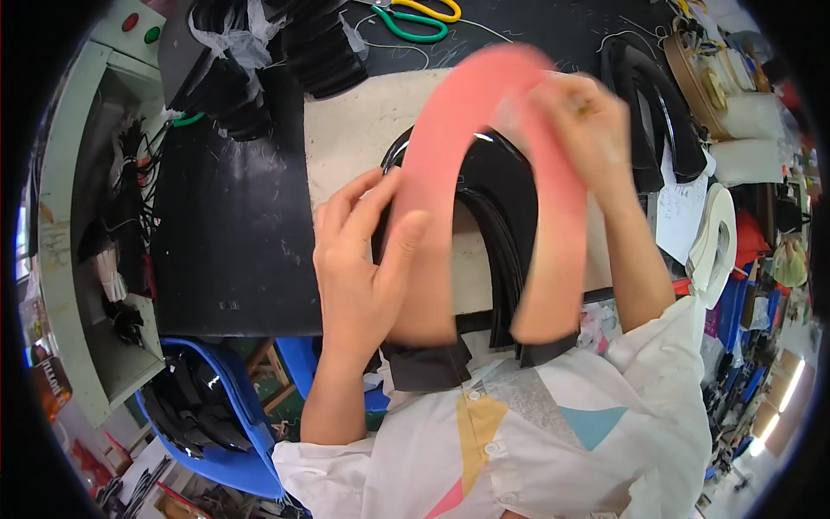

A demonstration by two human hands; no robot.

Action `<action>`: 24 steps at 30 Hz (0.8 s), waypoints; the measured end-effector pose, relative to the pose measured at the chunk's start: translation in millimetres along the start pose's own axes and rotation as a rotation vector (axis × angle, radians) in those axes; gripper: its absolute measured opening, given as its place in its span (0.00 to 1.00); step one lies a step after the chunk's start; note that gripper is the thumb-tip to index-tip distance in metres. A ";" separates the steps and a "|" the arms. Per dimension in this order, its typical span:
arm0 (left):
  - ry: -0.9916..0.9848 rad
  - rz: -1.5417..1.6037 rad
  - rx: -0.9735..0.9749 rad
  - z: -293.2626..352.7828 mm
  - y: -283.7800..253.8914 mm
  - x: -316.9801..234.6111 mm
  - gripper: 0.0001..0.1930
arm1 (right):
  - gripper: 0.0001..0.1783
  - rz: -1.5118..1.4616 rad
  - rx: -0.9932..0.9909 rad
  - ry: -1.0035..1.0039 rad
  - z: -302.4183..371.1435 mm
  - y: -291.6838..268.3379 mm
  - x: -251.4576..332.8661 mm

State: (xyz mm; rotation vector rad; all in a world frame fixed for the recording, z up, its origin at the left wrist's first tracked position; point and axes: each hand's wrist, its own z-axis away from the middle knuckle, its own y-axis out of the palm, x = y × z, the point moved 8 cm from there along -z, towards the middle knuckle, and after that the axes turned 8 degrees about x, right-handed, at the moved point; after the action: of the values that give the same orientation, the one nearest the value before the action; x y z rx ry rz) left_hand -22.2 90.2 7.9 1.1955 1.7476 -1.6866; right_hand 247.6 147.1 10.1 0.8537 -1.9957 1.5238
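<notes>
A pink U-shaped flat piece (471, 82), blurred by motion, is raised over the mat with its curve away from me. My right hand (584, 121) grips it at the upper right of the curve, and a pale translucent bit shows by the fingertips. Underneath sits a glossy black U-shaped piece (510, 177), its ends near my shirt and much of it hidden by the pink one. My left hand (359, 251) holds the black piece's left side, fingertips on its edge. The left thumb overlaps the pink piece's left arm; whether it presses on it I cannot tell.
A cream mat (346, 121) lies on the black table (229, 251). Bundled black pieces (320, 52) stand at the far left, near green-and-yellow-handled scissors (411, 22). More black U-shaped pieces (653, 112) lie at the right. A blue chair (246, 415) holds black pieces at lower left.
</notes>
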 end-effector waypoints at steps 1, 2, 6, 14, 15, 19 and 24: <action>0.009 -0.064 0.017 -0.3 -1.6 -6.4 0.30 | 0.12 -0.067 -0.159 0.129 -3.3 -25.9 -16.7; 0.006 -0.117 0.019 0.9 -1.5 -8.9 0.30 | 0.13 -0.135 -0.318 0.259 -2.5 -54.7 -35.4; 0.058 -0.302 -0.062 6.9 0.0 -18.1 0.26 | 0.11 -0.792 -0.626 0.121 6.0 -138.6 -91.7; 0.212 0.001 -0.371 30.8 -40.4 -30.2 0.14 | 0.10 -1.493 -0.213 0.088 11.1 -120.3 -98.2; 0.043 0.174 -0.527 40.7 -60.2 -6.2 0.18 | 0.10 -1.520 -0.289 0.144 13.0 -107.3 -94.1; -0.342 0.567 -0.674 63.4 -164.0 99.6 0.18 | 0.12 -1.184 -0.154 0.322 6.7 -67.5 -56.3; -0.650 0.081 -0.458 128.8 -220.9 261.6 0.20 | 0.17 -0.594 0.190 0.090 5.9 27.9 30.3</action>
State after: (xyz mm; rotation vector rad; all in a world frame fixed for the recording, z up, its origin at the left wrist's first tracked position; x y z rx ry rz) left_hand -372.8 65.8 -93.6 0.4358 1.5144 -1.3151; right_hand 206.6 140.9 11.4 1.2877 -1.3694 1.3714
